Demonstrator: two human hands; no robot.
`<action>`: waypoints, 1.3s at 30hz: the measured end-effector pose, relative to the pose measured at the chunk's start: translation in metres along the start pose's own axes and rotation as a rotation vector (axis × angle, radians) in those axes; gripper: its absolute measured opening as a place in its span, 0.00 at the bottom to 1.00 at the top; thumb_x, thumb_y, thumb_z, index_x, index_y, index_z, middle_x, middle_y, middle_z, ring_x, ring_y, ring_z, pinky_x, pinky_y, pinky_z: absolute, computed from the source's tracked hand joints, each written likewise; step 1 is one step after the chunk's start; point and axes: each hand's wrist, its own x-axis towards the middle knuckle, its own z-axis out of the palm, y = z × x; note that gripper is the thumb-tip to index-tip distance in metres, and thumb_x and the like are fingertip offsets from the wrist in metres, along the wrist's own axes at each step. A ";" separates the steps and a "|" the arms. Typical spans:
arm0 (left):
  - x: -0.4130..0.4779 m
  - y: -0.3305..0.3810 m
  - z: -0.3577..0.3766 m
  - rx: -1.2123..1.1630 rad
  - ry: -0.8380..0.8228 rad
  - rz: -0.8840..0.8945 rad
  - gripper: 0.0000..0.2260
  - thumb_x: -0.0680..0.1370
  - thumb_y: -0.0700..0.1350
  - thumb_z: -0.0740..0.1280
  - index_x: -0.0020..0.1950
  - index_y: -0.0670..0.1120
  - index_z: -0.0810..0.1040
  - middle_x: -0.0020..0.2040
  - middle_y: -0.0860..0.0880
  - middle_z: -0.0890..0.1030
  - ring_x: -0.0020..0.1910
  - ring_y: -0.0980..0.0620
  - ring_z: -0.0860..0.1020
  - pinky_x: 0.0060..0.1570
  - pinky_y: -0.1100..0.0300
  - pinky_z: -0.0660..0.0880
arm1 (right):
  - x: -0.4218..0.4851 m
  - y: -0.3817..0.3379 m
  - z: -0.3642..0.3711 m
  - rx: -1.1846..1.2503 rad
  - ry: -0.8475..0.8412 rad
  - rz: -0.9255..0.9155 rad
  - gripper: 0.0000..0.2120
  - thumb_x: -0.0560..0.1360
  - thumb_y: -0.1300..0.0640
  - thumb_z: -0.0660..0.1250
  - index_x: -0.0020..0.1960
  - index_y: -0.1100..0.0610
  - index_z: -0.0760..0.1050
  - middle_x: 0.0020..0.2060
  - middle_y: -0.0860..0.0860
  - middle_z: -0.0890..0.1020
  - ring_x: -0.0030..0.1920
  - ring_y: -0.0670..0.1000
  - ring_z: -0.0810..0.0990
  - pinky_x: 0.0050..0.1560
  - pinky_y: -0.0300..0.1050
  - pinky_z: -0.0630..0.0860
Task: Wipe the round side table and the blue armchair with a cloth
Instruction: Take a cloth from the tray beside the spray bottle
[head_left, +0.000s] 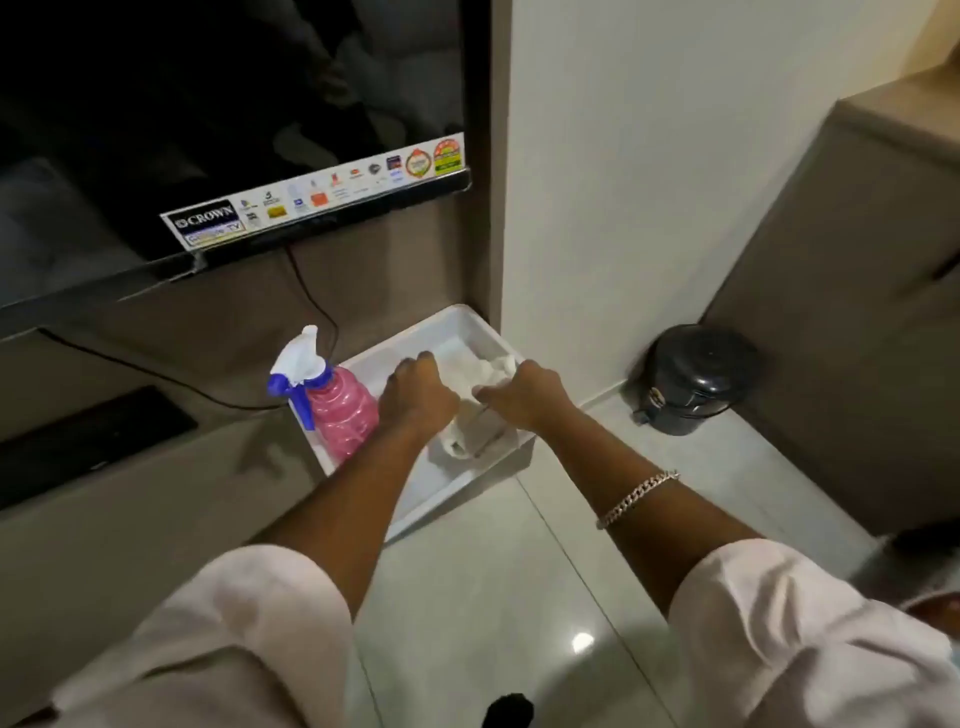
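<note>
A white cloth (475, 376) lies crumpled inside a white plastic tray (457, 325) on the floor. Both my hands reach down into the tray. My left hand (415, 395) rests on the cloth's left side with its fingers curled over it. My right hand (524, 392) pinches the cloth's right part between thumb and fingers. A pink spray bottle (340, 410) with a white and blue trigger head stands in the tray's left corner, just beside my left hand. The round side table and the blue armchair are not in view.
A television (234, 130) hangs above a low cabinet (130, 467) at the left. A white wall (623, 182) rises behind the tray. A small black pedal bin (696, 379) stands on the tiled floor (493, 597) beside a brown cabinet (852, 338) at the right.
</note>
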 end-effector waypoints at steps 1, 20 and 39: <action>-0.002 -0.002 0.004 -0.018 -0.039 -0.044 0.24 0.75 0.45 0.68 0.70 0.43 0.72 0.68 0.40 0.77 0.64 0.37 0.78 0.60 0.47 0.77 | 0.004 -0.002 0.008 0.023 0.027 0.046 0.29 0.71 0.40 0.71 0.64 0.57 0.72 0.60 0.56 0.81 0.60 0.59 0.80 0.58 0.50 0.77; -0.053 0.096 0.051 -1.454 -0.496 -0.028 0.26 0.73 0.51 0.75 0.69 0.44 0.77 0.63 0.40 0.84 0.62 0.40 0.82 0.58 0.42 0.81 | -0.103 0.088 -0.111 1.087 0.182 -0.021 0.26 0.72 0.66 0.73 0.68 0.52 0.74 0.59 0.52 0.83 0.58 0.56 0.83 0.57 0.58 0.82; -0.530 0.319 0.301 -0.812 -1.357 0.297 0.19 0.72 0.40 0.76 0.63 0.42 0.80 0.59 0.38 0.85 0.59 0.36 0.83 0.59 0.37 0.80 | -0.569 0.446 -0.166 1.223 1.228 0.410 0.22 0.70 0.62 0.75 0.62 0.53 0.76 0.58 0.58 0.83 0.53 0.54 0.85 0.47 0.48 0.83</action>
